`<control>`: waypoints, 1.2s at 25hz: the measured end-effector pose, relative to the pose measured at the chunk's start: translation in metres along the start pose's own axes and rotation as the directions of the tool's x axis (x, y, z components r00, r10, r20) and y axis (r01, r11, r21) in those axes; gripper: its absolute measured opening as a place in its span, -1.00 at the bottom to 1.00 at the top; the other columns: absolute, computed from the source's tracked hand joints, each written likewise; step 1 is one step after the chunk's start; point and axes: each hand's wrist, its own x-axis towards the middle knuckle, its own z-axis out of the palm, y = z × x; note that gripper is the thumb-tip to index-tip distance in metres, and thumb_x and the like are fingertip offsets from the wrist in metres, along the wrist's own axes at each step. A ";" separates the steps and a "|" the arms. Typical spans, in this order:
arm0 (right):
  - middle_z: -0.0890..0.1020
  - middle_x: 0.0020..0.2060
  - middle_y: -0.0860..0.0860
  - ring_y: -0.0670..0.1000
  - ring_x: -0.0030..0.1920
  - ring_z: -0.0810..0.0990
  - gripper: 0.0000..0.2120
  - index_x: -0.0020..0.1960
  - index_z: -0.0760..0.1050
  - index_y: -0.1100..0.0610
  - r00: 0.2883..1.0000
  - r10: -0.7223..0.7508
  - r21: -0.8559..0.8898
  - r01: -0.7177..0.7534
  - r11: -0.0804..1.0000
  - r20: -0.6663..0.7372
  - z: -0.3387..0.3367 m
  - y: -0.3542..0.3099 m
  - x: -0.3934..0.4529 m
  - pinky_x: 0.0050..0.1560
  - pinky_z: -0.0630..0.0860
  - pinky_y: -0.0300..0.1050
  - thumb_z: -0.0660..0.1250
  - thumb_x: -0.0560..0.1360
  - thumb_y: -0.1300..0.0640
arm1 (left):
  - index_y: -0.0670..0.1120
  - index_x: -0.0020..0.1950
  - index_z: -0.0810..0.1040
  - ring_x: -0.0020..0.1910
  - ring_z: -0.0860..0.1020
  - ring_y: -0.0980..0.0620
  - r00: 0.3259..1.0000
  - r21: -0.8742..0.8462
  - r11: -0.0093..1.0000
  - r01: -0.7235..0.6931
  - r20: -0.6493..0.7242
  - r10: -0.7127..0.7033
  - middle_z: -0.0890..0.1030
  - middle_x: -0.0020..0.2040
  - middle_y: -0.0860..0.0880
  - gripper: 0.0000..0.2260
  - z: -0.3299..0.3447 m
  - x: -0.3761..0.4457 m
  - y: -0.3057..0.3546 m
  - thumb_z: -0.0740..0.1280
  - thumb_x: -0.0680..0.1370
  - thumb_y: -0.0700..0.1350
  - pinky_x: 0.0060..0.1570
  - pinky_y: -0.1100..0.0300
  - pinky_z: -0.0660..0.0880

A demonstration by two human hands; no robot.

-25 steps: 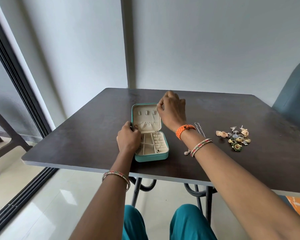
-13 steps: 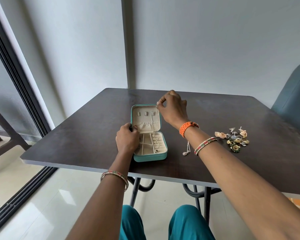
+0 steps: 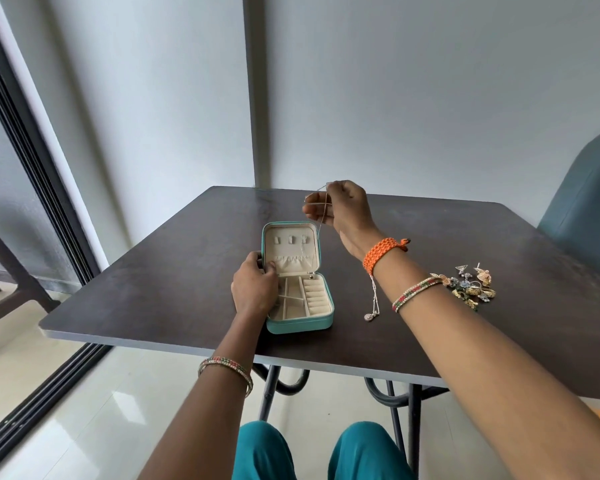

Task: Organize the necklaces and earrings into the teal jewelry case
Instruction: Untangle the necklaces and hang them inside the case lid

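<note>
Head view: two hands, right (image 3: 343,211) pinching one chain (image 3: 321,221), left (image 3: 255,289) gripping one teal case (image 3: 302,323).

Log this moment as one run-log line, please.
left hand: holds teal jewelry case, open | right hand: pinches thin necklace above lid | second necklace, earrings: on table

1 case (image 3: 300,325), 2 necklaces (image 3: 373,299), 1 earring pile (image 3: 471,284).

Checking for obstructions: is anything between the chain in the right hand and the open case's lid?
Nothing visible. The right hand pinches the thin chain above the case; it hangs down before the open lid, while the left hand holds the case's left side.
</note>
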 end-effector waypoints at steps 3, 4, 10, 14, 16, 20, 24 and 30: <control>0.66 -0.23 0.20 0.08 -0.32 0.66 -0.79 -0.19 0.26 0.13 0.996 0.040 0.208 -0.056 0.977 0.081 0.001 -0.022 0.003 -0.19 0.61 -0.06 0.03 0.62 0.25 | -0.13 0.10 0.53 -0.02 0.58 -0.17 1.000 0.007 1.000 -0.002 0.004 0.002 0.64 0.03 -0.14 -0.81 0.000 0.000 0.000 0.22 0.56 -0.11 0.04 -0.06 0.52; 0.68 -0.23 0.20 0.10 -0.28 0.67 -0.77 -0.21 0.24 0.11 0.993 0.039 0.254 -0.065 0.965 0.109 0.001 -0.029 0.004 -0.15 0.61 -0.03 0.02 0.62 0.25 | -0.13 0.07 0.54 -0.03 0.58 -0.18 1.000 0.010 1.000 -0.004 0.005 0.004 0.64 0.01 -0.15 -0.83 0.000 0.000 0.000 0.22 0.56 -0.12 0.03 -0.07 0.52; 0.67 -0.20 0.23 0.19 -0.15 0.68 -0.74 -0.25 0.23 0.11 0.990 0.021 0.326 -0.066 0.943 0.141 0.007 -0.048 0.009 0.03 0.57 0.04 -0.01 0.60 0.29 | -0.16 0.02 0.53 -0.03 0.56 -0.22 1.000 -0.029 0.999 -0.026 -0.017 0.026 0.64 -0.03 -0.17 -0.87 -0.001 -0.003 0.001 0.23 0.55 -0.16 -0.02 -0.03 0.49; 0.66 -0.13 0.23 0.21 0.00 0.65 -0.73 -0.26 0.21 0.09 0.995 0.044 0.279 -0.067 0.958 0.087 0.009 -0.040 0.012 0.11 0.53 0.00 -0.01 0.60 0.27 | -0.12 0.00 0.52 -0.06 0.57 -0.21 0.998 -0.088 0.995 -0.052 -0.047 0.048 0.65 -0.06 -0.14 -0.88 -0.001 -0.004 0.002 0.25 0.51 -0.24 -0.04 -0.02 0.50; 0.62 -0.02 0.28 0.23 0.14 0.59 -0.74 -0.25 0.19 0.08 0.996 0.065 0.236 -0.079 0.969 0.068 0.011 -0.034 0.014 0.18 0.48 -0.02 -0.01 0.60 0.27 | -0.10 0.00 0.52 -0.08 0.57 -0.19 0.996 -0.120 0.990 -0.068 -0.057 0.062 0.65 -0.08 -0.12 -0.87 -0.001 -0.005 0.001 0.25 0.49 -0.26 -0.05 -0.02 0.51; 0.65 -0.04 0.28 0.25 0.22 0.55 -0.71 -0.28 0.17 0.08 0.994 0.071 0.252 -0.090 0.964 0.083 0.022 -0.032 0.025 0.18 0.46 -0.04 -0.03 0.59 0.29 | -0.09 0.03 0.54 -0.08 0.59 -0.14 0.994 -0.166 0.982 -0.094 -0.075 0.083 0.66 -0.08 -0.07 -0.83 0.000 -0.004 -0.004 0.26 0.49 -0.26 -0.06 0.00 0.52; 0.68 -0.28 0.17 0.23 0.16 0.59 -0.70 -0.30 0.15 0.08 0.989 0.051 0.300 -0.091 0.950 0.140 0.037 -0.043 0.034 0.11 0.50 -0.06 -0.04 0.58 0.30 | -0.06 0.06 0.54 -0.09 0.60 -0.11 0.994 -0.176 0.980 -0.096 -0.071 0.084 0.66 -0.08 -0.04 -0.80 0.004 0.000 -0.009 0.27 0.48 -0.25 -0.04 -0.04 0.54; 0.66 -0.17 0.16 0.13 -0.24 0.67 -0.82 -0.18 0.23 0.13 0.976 0.042 0.077 -0.060 0.995 0.214 0.043 -0.060 0.013 -0.27 0.60 -0.07 0.00 0.59 0.25 | -0.09 0.12 0.52 0.00 0.59 -0.12 0.999 -0.072 0.997 -0.031 -0.024 0.030 0.64 0.04 -0.10 -0.81 0.006 0.009 -0.009 0.27 0.54 -0.10 0.07 -0.08 0.51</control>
